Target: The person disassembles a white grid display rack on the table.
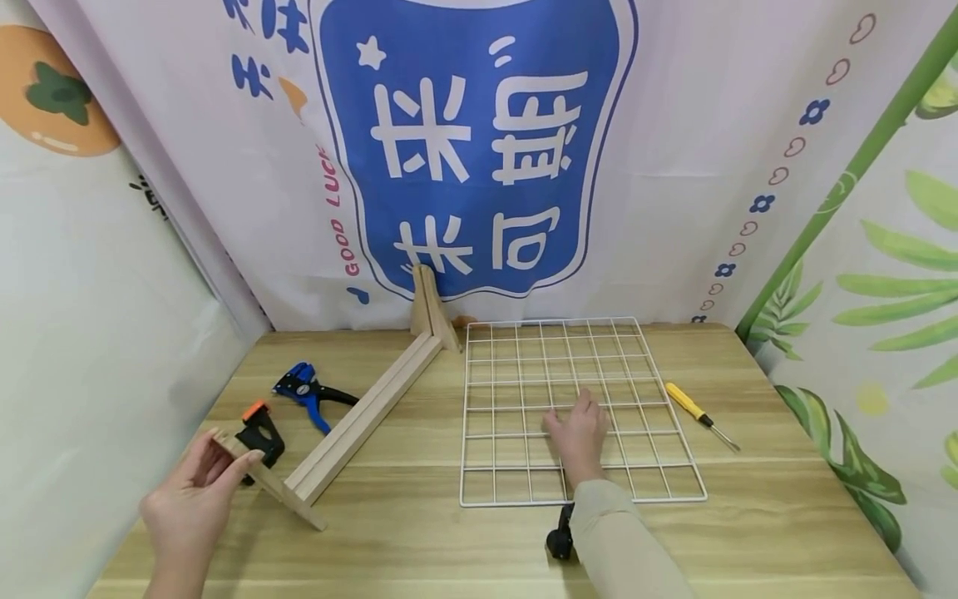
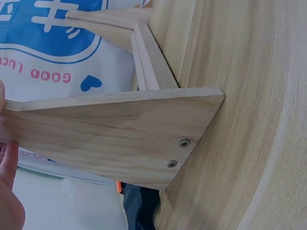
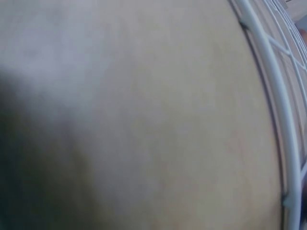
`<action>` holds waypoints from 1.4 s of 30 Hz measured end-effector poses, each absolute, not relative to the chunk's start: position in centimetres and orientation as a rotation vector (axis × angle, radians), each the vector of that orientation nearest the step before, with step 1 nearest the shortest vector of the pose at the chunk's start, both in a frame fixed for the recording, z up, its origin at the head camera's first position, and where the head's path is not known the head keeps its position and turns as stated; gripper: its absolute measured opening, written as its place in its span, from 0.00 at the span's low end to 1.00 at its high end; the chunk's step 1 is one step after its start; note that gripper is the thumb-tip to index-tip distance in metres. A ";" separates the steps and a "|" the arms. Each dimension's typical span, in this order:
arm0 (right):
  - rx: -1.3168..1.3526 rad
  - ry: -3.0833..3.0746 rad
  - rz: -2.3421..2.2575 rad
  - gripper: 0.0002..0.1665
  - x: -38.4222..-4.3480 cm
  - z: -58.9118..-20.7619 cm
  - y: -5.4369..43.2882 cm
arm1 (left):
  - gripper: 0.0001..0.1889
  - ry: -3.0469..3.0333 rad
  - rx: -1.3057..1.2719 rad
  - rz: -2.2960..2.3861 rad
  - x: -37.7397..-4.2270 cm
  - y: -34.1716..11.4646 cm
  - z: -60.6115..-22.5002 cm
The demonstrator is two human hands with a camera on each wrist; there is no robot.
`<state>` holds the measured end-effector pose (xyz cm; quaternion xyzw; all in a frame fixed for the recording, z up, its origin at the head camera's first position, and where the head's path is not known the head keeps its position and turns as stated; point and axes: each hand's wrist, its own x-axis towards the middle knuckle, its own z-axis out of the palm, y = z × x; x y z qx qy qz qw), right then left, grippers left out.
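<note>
My left hand [image 1: 190, 499] pinches the upper end of a wooden end board with thumb and fingers. This board belongs to a wooden stand [image 1: 367, 416], whose long crosspiece runs back to a second upright end piece. Two screw heads show on the near end board [image 2: 105, 139] in the left wrist view. A white wire grid panel [image 1: 524, 435] lies on the table to the right of the stand. My right hand [image 1: 582, 437] grips its wires near the middle, fingertips partly hidden. The right wrist view shows only the grid's edge [image 3: 273, 72] and blurred tabletop.
Blue and black wire-stripping pliers [image 1: 307, 391] lie left of the stand. Behind my left hand is a black thing with an orange part [image 1: 262, 437]. A yellow-handled screwdriver [image 1: 696, 412] lies right of the grid. Printed curtains [image 1: 688, 166] enclose the wooden table [image 1: 419, 541].
</note>
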<state>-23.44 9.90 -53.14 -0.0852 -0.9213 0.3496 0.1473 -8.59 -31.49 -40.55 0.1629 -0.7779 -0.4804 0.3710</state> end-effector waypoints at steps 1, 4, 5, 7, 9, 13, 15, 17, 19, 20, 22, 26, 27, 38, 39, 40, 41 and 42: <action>-0.243 -2.648 0.989 0.46 -23.4 -53.2 9.9 | 0.29 -1.993 0.411 -1.226 -8.6 -31.5 -40.6; -0.232 -2.634 0.947 0.44 -23.4 -53.2 9.9 | 0.29 -1.984 0.415 -1.238 -8.6 -31.4 -40.6; -0.227 -2.628 0.936 0.44 -23.4 -53.2 9.9 | 0.29 -1.984 0.417 -1.237 -8.6 -31.4 -40.5; -0.221 -2.616 0.918 0.43 -23.4 -53.2 9.9 | 0.29 -1.979 0.423 -1.247 -8.6 -31.4 -40.5; -0.215 -2.602 0.903 0.43 -23.4 -53.2 9.9 | 0.29 -1.978 0.428 -1.252 -8.6 -31.4 -40.6; -0.217 -2.597 0.890 0.44 -23.3 -53.3 9.9 | 0.29 -1.971 0.429 -1.262 -8.5 -31.4 -40.6; -0.221 -2.594 0.892 0.44 -23.3 -53.2 9.9 | 0.29 -1.967 0.432 -1.265 -8.5 -31.4 -40.7; -0.224 -2.585 0.893 0.44 -23.2 -53.2 9.9 | 0.29 -1.961 0.430 -1.266 -8.5 -31.4 -40.8; -0.227 -2.577 0.881 0.44 -23.2 -53.2 9.8 | 0.29 -1.963 0.415 -1.249 -8.5 -31.4 -40.9; -0.231 -2.574 0.883 0.44 -23.2 -53.1 9.8 | 0.29 -1.966 0.406 -1.232 -8.5 -31.5 -41.0; -0.238 -2.573 0.880 0.44 -23.2 -53.1 9.8 | 0.28 -1.968 0.386 -1.221 -8.5 -31.5 -41.0; -0.259 -2.604 0.906 0.46 -23.1 -53.1 9.7 | 0.28 -1.975 0.432 -1.216 -8.2 -31.3 -41.1; -0.265 -2.616 0.912 0.46 -23.0 -53.0 9.7 | 0.28 -1.975 0.449 -1.223 -8.2 -31.2 -41.0; -0.288 -2.652 0.887 0.47 -23.0 -52.7 9.6 | 0.29 -1.981 0.515 -1.174 -8.5 -31.1 -41.3; -0.291 -2.660 0.887 0.46 -22.9 -52.6 9.6 | 0.29 -1.978 0.513 -1.171 -8.5 -31.1 -41.3; -0.298 -2.668 0.895 0.46 -22.9 -52.6 9.5 | 0.29 -1.969 0.512 -1.181 -8.5 -31.0 -41.3; -0.307 -2.675 0.907 0.46 -22.8 -52.5 9.4 | 0.30 -1.963 0.515 -1.181 -8.5 -31.0 -41.4; -0.318 -2.679 0.932 0.46 -22.7 -52.4 9.4 | 0.30 -1.961 0.517 -1.171 -8.5 -31.0 -41.4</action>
